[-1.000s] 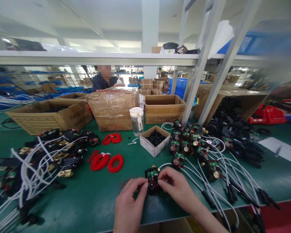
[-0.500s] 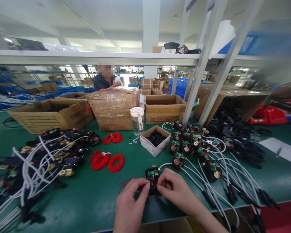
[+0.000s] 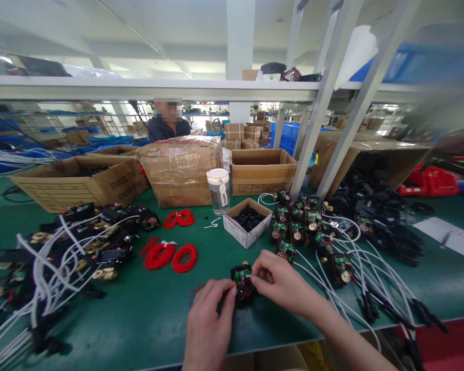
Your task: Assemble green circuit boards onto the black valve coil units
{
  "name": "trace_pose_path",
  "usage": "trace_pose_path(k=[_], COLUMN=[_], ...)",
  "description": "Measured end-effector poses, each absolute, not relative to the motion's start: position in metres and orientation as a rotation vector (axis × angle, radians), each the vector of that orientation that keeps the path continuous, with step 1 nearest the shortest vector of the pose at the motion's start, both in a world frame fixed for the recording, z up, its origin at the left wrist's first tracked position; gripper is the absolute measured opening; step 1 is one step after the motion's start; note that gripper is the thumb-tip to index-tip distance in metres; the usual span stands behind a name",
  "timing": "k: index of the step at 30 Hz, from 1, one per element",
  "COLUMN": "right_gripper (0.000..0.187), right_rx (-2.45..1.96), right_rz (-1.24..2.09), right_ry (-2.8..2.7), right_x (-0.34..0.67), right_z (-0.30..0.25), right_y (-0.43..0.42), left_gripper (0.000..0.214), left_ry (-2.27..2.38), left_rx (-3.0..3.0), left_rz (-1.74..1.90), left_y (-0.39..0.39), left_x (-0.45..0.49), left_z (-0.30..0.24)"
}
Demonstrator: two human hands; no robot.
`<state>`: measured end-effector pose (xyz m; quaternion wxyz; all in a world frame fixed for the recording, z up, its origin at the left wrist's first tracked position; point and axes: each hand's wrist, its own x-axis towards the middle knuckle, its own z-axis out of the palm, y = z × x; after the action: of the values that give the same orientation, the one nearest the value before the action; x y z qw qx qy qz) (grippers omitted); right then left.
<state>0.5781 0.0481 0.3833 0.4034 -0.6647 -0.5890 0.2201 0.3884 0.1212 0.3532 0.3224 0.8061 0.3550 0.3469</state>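
A small black module [image 3: 242, 285] with a green circuit board and a round part on its face sits on the green table [image 3: 147, 314] in front of me. My left hand [image 3: 209, 322] pinches its left side with thumb and forefinger. My right hand [image 3: 281, 286] pinches its upper right edge, fingers curled. A thin red wire [image 3: 195, 293] trails left from the module across the table, and a white cable runs right from it.
Red wire coils [image 3: 170, 256] lie left of centre. A small carton of black parts [image 3: 247, 221] and a white-lidded jar [image 3: 218, 191] stand behind. Wired modules pile up at right [image 3: 317, 232] and left [image 3: 81, 242]. Cardboard boxes [image 3: 181, 170] line the back; a person sits beyond.
My right hand has shifted up from the module's lower right to its upper right edge. The left hand stays pinched on the left side. The view tilted slightly down.
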Motion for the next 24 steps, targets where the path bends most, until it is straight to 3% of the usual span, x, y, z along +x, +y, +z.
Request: trace_pose_path(k=[24], right_gripper=[0.012], right_rx=[-1.999], right_rz=[0.211], right_ry=[-1.62], right_x=[0.561], right_z=[0.388], right_y=[0.064], left_gripper=[0.023], left_ry=[1.06], left_rx=[1.93], left_rz=[0.753], left_y=[0.153], left_x=[0.404], left_z=[0.371])
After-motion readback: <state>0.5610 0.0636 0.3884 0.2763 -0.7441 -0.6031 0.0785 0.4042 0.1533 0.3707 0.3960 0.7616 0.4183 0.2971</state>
